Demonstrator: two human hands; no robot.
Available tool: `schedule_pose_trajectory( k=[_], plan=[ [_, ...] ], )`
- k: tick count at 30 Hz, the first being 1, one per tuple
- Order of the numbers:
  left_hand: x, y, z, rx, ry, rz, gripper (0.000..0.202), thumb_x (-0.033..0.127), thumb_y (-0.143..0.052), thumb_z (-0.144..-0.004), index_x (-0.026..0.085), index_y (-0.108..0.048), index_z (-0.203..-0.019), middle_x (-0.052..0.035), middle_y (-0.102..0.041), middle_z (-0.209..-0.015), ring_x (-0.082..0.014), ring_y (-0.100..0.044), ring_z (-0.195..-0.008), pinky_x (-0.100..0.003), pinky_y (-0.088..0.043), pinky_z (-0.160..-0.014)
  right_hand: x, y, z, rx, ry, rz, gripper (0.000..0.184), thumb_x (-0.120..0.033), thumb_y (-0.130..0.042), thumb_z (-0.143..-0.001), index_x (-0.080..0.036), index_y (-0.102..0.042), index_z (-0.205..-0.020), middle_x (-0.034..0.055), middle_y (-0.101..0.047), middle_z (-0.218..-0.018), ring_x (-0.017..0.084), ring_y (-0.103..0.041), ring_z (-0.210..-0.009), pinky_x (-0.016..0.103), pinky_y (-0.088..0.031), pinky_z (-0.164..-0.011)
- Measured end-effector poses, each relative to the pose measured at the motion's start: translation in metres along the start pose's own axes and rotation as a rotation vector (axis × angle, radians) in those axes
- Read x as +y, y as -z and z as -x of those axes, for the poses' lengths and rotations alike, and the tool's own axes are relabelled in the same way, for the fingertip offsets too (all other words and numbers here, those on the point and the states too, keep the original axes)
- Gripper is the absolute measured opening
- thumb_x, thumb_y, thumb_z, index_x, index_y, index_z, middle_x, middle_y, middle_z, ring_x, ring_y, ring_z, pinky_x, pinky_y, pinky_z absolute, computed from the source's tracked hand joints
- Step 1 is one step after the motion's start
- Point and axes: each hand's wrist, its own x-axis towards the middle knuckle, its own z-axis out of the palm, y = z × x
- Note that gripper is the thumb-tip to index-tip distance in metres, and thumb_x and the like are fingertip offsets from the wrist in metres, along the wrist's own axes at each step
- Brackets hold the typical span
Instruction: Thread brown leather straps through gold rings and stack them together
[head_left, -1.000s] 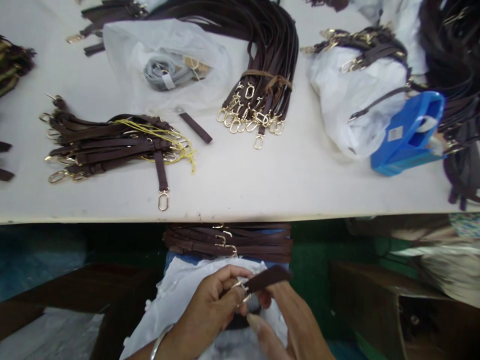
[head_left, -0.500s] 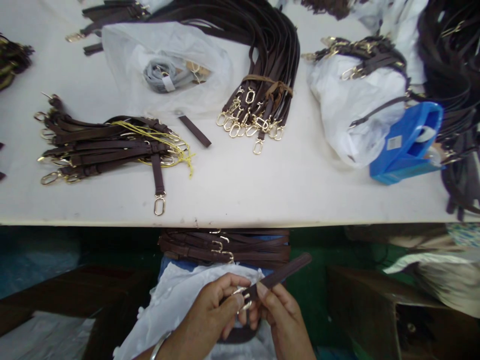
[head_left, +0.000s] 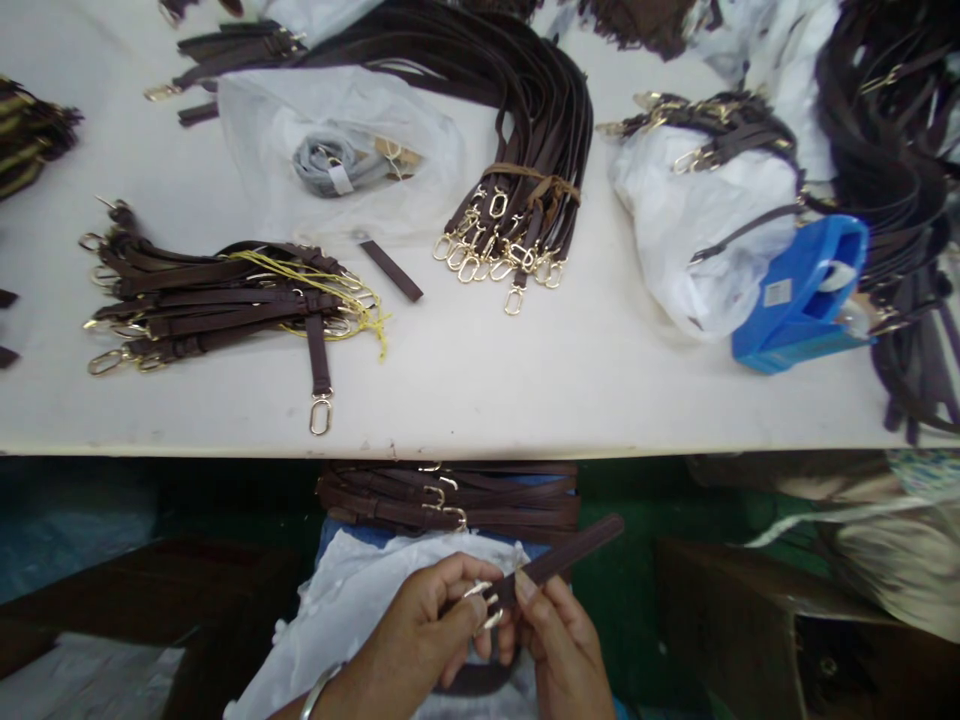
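Since the frame a second earlier, the strap [head_left: 566, 555] tip has run further out through the buckle [head_left: 484, 600] and now points up and to the right, while the right hand [head_left: 566, 650] has shifted its pinch up to the strap just beside the buckle. Left hand [head_left: 420, 640]: fingers closed around the gold buckle, thumb on top, a bangle at the wrist. Right hand: thumb and forefinger pinched shut on the strap where it leaves the buckle; the free end projects well beyond the fingers. Both hands work low in front of the body, below the table [head_left: 465, 400] edge, over a white plastic sheet [head_left: 352, 600] spread on the lap. Between the hands and the table edge lies a stack of finished straps [head_left: 450, 495], buckles showing. On the table: a loose bundle of short straps with yellow string [head_left: 225, 300] to the left, a tied bundle of long straps with gold clasps [head_left: 525, 180] at centre, a clear bag [head_left: 337, 150], and a blue tape dispenser [head_left: 802, 295] to the right. Judged step: threading the strap through its buckle, part way done. The next move would likely call for a steady pull along the strap's line while the left hand holds the buckle square, so that the prong can seat.
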Motion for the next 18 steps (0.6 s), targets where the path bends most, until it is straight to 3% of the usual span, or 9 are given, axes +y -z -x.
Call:
schedule_pose_trajectory(
  k=[5,10,13,18],
  plan=[
    [0.001,-0.001,0.002,-0.036,-0.006,-0.037,0.029,0.037,-0.053,-0.091,0.015,-0.061,-0.107,-0.0044,-0.067,-0.076,-0.0097,-0.045,-0.053,-0.017,-0.029,-0.039,-0.001,0.000,0.004,0.036,0.030,0.099,0.034,-0.053,-0.061,-0.085,-0.020,-0.060,-0.080,-0.0034,-0.058,-0.058,0.012,-0.051,-0.052,0.024,-0.040,-0.053],
    [0.003,-0.001,0.005,0.002,-0.012,-0.091,0.024,0.032,-0.053,-0.092,0.017,-0.064,-0.107,0.0002,-0.063,-0.070,-0.0096,-0.046,-0.056,-0.018,-0.029,-0.045,-0.010,-0.002,0.014,0.149,0.174,0.481,0.040,-0.057,-0.056,-0.086,-0.020,-0.061,-0.070,-0.0010,-0.059,-0.060,0.015,-0.054,-0.059,0.027,-0.038,-0.057],
    [0.003,-0.002,0.006,0.032,-0.005,-0.095,0.022,0.030,-0.053,-0.092,0.018,-0.066,-0.105,0.0035,-0.058,-0.063,-0.0086,-0.044,-0.052,-0.019,-0.029,-0.047,-0.013,-0.002,0.018,0.178,0.260,0.642,0.038,-0.055,-0.054,-0.087,-0.022,-0.062,-0.070,-0.0001,-0.061,-0.062,0.017,-0.055,-0.059,0.028,-0.038,-0.058],
    [0.002,-0.002,0.005,0.008,-0.005,-0.073,0.022,0.029,-0.052,-0.092,0.017,-0.067,-0.102,0.0042,-0.057,-0.062,-0.0075,-0.038,-0.047,-0.021,-0.027,-0.046,-0.011,-0.002,0.017,0.134,0.253,0.699,0.038,-0.054,-0.048,-0.091,-0.022,-0.061,-0.074,-0.0005,-0.059,-0.063,0.016,-0.055,-0.059,0.027,-0.038,-0.057]
  ],
)
